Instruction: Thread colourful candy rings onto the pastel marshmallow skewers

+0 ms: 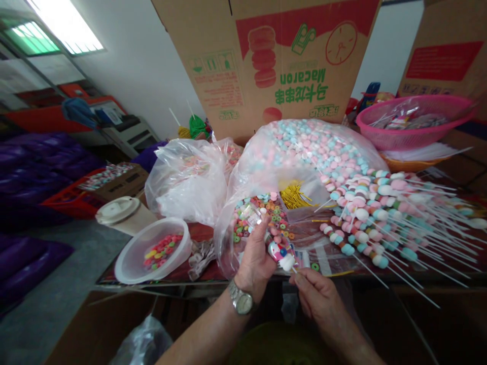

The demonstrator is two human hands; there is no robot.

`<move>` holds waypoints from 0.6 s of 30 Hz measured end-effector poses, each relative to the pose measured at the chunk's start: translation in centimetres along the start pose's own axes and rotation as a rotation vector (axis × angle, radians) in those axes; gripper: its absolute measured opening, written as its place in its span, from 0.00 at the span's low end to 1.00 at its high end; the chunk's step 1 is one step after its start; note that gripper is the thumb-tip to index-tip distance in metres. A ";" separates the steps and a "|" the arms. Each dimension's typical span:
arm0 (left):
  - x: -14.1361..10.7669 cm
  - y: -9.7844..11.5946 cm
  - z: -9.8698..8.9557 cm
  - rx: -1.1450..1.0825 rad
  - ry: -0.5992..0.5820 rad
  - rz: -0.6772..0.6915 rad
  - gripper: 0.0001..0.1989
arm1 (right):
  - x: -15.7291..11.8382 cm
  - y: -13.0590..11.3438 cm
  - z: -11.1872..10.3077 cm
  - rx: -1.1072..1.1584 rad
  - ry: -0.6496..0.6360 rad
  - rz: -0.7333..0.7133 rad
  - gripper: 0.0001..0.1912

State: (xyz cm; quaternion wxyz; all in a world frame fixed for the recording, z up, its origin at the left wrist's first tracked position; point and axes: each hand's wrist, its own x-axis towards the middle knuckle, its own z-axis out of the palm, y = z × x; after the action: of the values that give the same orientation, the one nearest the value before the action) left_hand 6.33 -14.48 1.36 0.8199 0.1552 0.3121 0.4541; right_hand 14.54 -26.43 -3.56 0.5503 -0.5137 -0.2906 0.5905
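Observation:
My left hand (258, 251), with a watch (242, 300) on its wrist, is closed round a marshmallow skewer (286, 261) in a clear printed wrapper. White and pink pieces show at the skewer's lower end. My right hand (314, 291) pinches that end, where the stick comes out; the fingertips partly hide it. Just beyond my hands lie cereal rings (279, 208) in a clear plastic bag. Gold twist ties (294, 195) sit in a heap behind them. To the right, finished-looking marshmallow skewers (365, 213) are piled with their white sticks pointing right.
A big clear bag of pastel marshmallows (315, 147) stands before a Macaron carton (297, 61). On the left are a tied plastic bag (186, 182), a bowl (125, 263) with coloured rings, and a lidded cup (124, 215). A pink basket (414, 121) is at the back right.

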 end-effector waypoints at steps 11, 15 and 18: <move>-0.2 -1.6 0.1 -0.026 0.095 0.038 0.17 | -0.1 0.1 -1.0 -0.482 0.066 -0.270 0.21; -0.6 -2.6 0.2 0.011 0.038 0.035 0.18 | -0.2 0.4 -0.7 -0.468 0.066 -0.286 0.20; -1.4 -4.1 -0.3 0.079 -0.005 -0.023 0.20 | 0.4 0.4 -0.3 -0.345 0.128 -0.261 0.22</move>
State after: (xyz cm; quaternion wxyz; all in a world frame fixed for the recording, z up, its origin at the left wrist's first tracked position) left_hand 8.25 -17.90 -0.57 0.8191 0.1851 0.3293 0.4317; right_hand 14.76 -26.22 -4.11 0.5436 -0.5945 -0.4158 0.4221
